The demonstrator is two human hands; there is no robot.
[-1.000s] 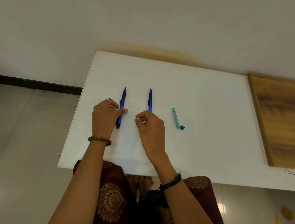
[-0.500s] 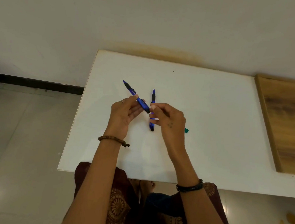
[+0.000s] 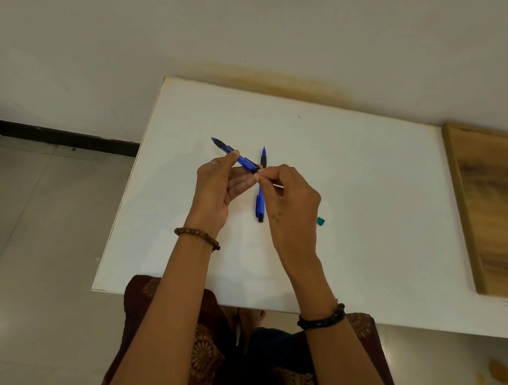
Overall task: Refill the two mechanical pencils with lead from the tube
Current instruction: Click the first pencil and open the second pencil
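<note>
My left hand [image 3: 216,186] holds a blue mechanical pencil [image 3: 243,160] above the white table [image 3: 367,201], its tip pointing up and to the left. My right hand [image 3: 291,201] pinches the black cap end of that pencil with thumb and forefinger. A second blue mechanical pencil [image 3: 260,203] lies flat on the table between my hands, tip pointing away from me, partly crossed by the fingers. Only the green cap end of the lead tube [image 3: 321,221] shows past my right hand; the remainder is hidden.
A wooden board [image 3: 494,211] lies along the table's right side. The wall stands just behind the table's far edge. Tiled floor shows to the left and below, with a patterned garment on my lap under the near edge.
My left hand lifted the left pencil off the table and tilted it. My right hand left the second pencil and came to pinch the lifted pencil's end, covering most of the lead tube.
</note>
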